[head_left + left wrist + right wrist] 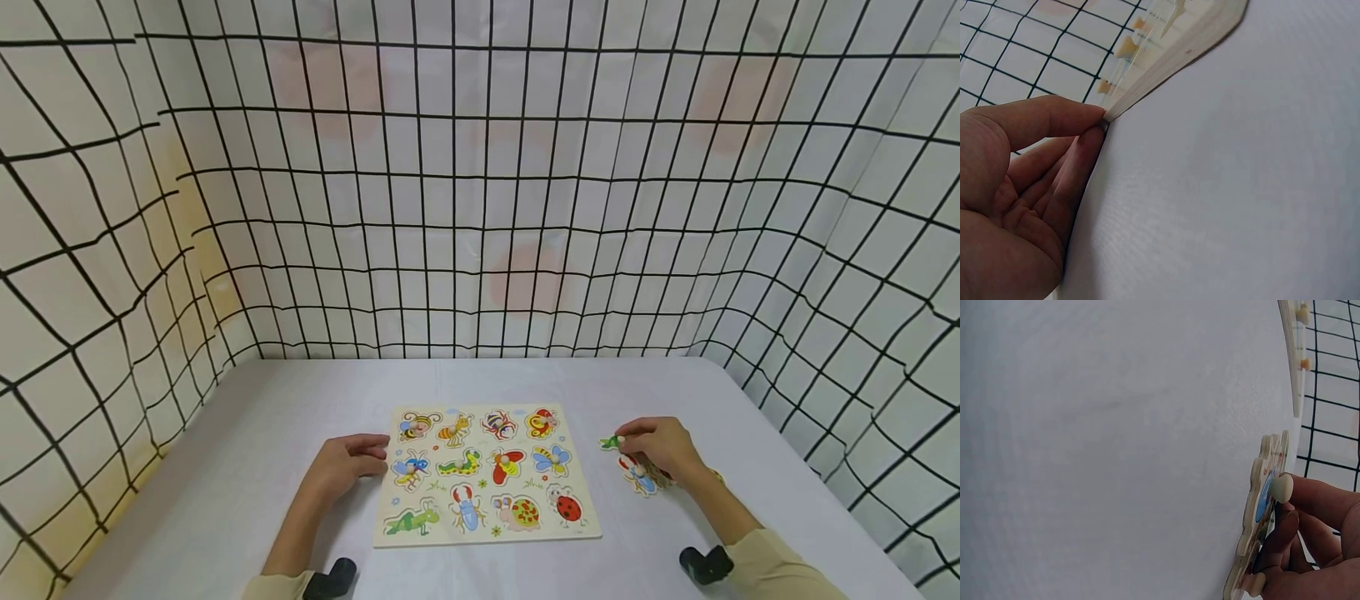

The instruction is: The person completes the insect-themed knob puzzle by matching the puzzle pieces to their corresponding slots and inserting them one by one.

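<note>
A wooden peg puzzle board [483,496] with printed insects lies on the white table. Its upper two rows carry knobbed pieces; the bottom row shows flat pictures. My left hand [347,465] rests beside the board, its nearly straight fingers touching the left edge; in the left wrist view, fingertips [1094,114] meet that edge. At the board's right, my right hand [660,447] pinches a green insect puzzle piece [609,443] near its knob. Below the hand lies a blue-and-red beetle piece [637,475], its pale knob [1282,488] close in front of the fingers in the right wrist view.
More knobbed pieces [1238,581] lie under the right hand, partly hidden by it. The white tabletop [480,575] runs to a black grid net [480,225] over white cloth, which encloses the back and both sides. Dark straps [707,565] sit at both wrists.
</note>
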Motion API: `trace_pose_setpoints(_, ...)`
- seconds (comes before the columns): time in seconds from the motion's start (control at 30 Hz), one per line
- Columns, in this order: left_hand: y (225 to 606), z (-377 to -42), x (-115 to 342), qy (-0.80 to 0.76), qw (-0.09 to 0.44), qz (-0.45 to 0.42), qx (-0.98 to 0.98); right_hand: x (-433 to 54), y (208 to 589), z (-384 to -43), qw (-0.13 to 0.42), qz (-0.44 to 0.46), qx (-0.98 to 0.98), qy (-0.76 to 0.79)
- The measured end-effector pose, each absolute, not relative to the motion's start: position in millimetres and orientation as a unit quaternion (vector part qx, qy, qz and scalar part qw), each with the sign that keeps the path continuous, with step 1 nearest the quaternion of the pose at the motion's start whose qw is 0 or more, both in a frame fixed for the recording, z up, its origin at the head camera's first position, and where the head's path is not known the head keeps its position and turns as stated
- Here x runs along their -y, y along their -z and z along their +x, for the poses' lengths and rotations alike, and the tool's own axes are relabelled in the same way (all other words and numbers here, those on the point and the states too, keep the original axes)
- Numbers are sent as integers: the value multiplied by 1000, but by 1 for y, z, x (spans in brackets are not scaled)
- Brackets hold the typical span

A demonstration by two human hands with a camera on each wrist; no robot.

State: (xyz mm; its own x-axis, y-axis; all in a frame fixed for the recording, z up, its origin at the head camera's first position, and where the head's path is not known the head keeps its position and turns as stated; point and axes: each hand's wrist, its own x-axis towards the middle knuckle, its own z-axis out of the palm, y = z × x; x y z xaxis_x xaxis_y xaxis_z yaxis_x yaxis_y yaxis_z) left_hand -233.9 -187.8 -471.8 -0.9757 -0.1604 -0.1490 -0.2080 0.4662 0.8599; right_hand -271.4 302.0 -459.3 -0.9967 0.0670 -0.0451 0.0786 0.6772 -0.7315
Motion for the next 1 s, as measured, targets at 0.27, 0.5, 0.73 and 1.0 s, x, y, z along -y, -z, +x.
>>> trace_pose_setpoints(0.27,471,-233,188,-506,26,-108,-855,-300,454,-269,6,34,-917,397)
trace_pose_setpoints(0.5,471,-233,188,-506,27,-107,-855,-290,449,-268,4,31,-917,399)
trace_pose_setpoints(0.73,470,-233,188,-505,28,-105,-856,-272,439,-266,12,18,-920,390)
trace_pose_setpoints(1.0,470,-233,188,-505,28,-107,-856,-247,433,-264,30,6,-911,412)
